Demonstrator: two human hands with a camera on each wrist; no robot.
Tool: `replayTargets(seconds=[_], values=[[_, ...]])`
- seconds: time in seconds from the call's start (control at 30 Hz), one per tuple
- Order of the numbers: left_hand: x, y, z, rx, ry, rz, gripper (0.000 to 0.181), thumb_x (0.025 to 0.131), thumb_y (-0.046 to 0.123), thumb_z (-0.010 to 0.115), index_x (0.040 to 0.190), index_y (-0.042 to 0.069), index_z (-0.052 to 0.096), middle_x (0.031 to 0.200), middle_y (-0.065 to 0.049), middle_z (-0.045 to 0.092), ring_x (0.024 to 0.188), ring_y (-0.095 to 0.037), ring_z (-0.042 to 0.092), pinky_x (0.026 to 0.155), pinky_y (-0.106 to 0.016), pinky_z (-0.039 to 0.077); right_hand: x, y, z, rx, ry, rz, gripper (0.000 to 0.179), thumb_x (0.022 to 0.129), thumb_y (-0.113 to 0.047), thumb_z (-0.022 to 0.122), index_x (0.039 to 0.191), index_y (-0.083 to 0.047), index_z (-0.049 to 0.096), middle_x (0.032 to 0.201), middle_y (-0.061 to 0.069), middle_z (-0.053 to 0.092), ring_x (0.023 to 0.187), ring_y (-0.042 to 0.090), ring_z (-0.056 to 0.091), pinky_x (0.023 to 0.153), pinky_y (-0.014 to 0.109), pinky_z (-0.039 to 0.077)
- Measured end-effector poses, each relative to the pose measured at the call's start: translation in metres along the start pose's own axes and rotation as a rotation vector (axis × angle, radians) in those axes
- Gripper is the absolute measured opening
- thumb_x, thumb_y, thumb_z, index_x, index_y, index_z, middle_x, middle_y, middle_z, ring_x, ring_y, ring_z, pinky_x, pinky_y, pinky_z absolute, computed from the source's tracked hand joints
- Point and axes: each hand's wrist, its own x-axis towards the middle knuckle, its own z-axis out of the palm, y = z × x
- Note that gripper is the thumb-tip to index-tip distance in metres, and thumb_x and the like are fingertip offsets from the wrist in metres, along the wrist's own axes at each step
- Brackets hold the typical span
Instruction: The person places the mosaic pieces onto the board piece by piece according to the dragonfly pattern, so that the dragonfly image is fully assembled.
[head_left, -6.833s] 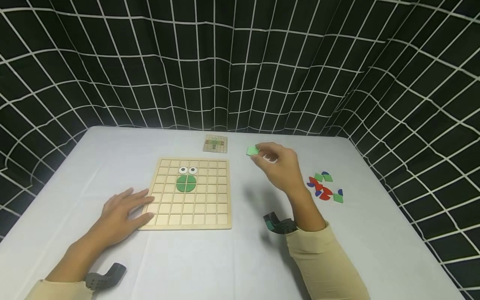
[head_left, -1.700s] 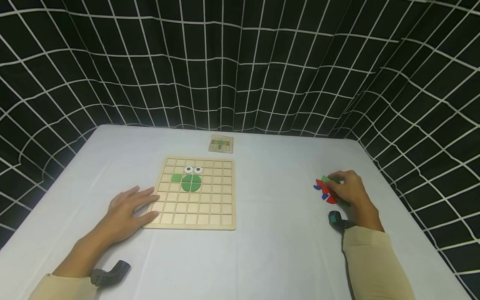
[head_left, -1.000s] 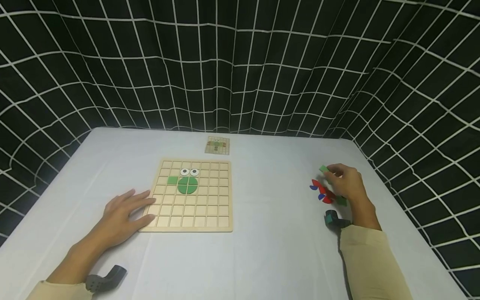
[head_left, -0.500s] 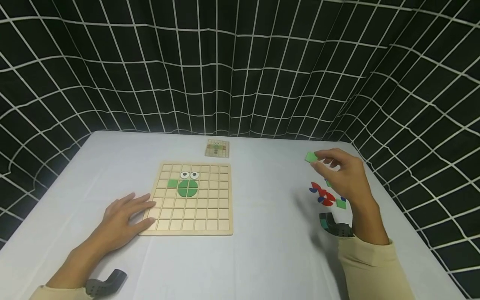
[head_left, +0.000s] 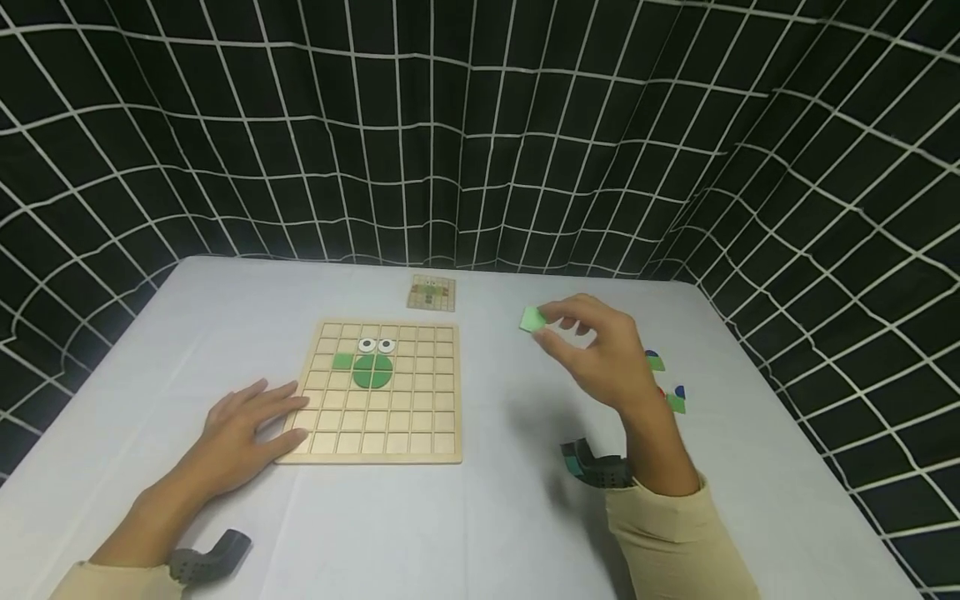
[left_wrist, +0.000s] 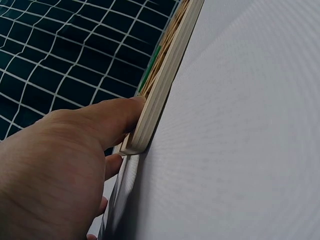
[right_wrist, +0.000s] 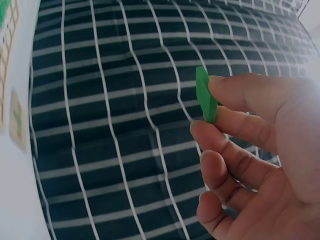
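Observation:
My right hand [head_left: 600, 346] pinches a green square tile [head_left: 532, 319] between thumb and forefinger, held above the table to the right of the board. In the right wrist view the tile [right_wrist: 204, 94] shows nearly edge-on, the other fingers curled below it. My left hand [head_left: 243, 429] lies with spread fingers at the left edge of the wooden grid board [head_left: 408, 423]. Thumb and fingertips touch its rim, as the left wrist view shows. On the board sit two eye pieces [head_left: 377, 345], a green circle [head_left: 372, 371] of quarter pieces, and another green square [head_left: 342, 361] left of it.
Behind the board lies a small pattern card [head_left: 431, 292]. Loose green pieces [head_left: 677, 403], blue pieces [head_left: 679, 391] and a bit of red lie at the right, partly hidden by my right forearm. Black netting-patterned cloth [head_left: 465, 150] rises behind the table [head_left: 375, 533].
A green square was added left of the circle. My right hand then picked another green square from the loose pieces and carried it left. My left hand stays at the board's edge.

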Motion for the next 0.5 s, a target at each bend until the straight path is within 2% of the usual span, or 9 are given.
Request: replayTargets(seconds=[0.3, 0.5], values=[[0.0, -0.003, -0.003, -0.012, -0.001, 0.017, 0.049, 0.089, 0.045, 0.064, 0.129, 0.015, 0.059, 0.145, -0.016, 0.046, 0.137, -0.046, 0.026, 0.11, -0.067, 0.006, 0.015, -0.031, 0.048, 0.096, -0.063, -0.034, 0.021, 0.081, -0.013, 0.076, 0.101, -0.007, 0.072, 0.098, 0.002, 0.071, 0.089, 0.02, 0.06, 0.075, 0.041, 0.052], [0.0, -0.004, -0.002, -0.006, 0.003, 0.017, 0.049, 0.089, 0.045, 0.064, 0.128, 0.016, 0.06, 0.144, -0.015, 0.047, 0.137, -0.046, 0.026, 0.109, -0.066, 0.009, 0.02, -0.044, 0.081, 0.104, -0.099, -0.049, 0.019, 0.082, -0.014, 0.075, 0.099, -0.007, 0.072, 0.097, 0.002, 0.072, 0.085, 0.017, 0.059, 0.072, 0.034, 0.05]])
